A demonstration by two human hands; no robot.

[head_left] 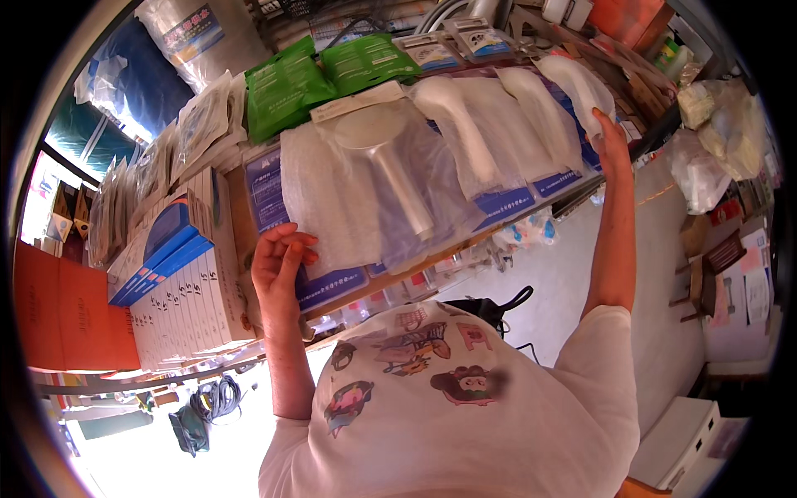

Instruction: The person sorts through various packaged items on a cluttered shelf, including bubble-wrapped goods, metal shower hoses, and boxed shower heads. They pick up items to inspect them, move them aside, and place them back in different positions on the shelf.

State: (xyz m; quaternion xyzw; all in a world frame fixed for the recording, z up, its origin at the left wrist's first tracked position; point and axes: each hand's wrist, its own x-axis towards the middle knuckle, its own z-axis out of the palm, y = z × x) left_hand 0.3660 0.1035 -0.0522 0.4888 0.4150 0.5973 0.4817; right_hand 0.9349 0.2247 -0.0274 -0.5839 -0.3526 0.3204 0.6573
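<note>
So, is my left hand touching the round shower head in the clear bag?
Apart. The head view shows the left hand at the lower-left edge of a white wrapped package, which separates it from the shower head.

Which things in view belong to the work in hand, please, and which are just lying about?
Apparently in the work:
- white, curved, round-headed item in clear wrap, at the right hand
- translucent bubble-wrap packaging, at the left hand

Apparently lying about:
- two shiny green plastic packets
- row of slim white cardboard boxes
- orange-red box-shaped stack
</note>
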